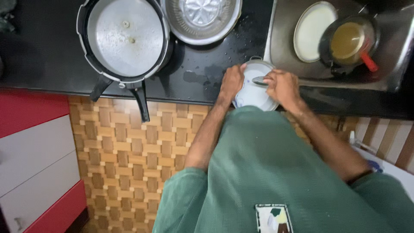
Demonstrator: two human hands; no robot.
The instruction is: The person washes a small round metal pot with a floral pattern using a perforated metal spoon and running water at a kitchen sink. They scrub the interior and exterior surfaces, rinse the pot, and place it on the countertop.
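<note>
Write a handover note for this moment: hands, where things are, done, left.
Left hand grips the rim of a white bowl at the counter edge.
Right hand holds a metal spoon over the bowl.
Pressure cooker and steel bowl sit on the counter. Sink holds a white plate and a dark pan of brownish liquid.
Done: bowl and spoon in hand.
Left: plate and pan untouched in the sink.

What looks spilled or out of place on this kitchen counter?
Water drops and a wet patch lie on the black counter beside the white bowl both hands hold. Nothing else stands out.
</note>
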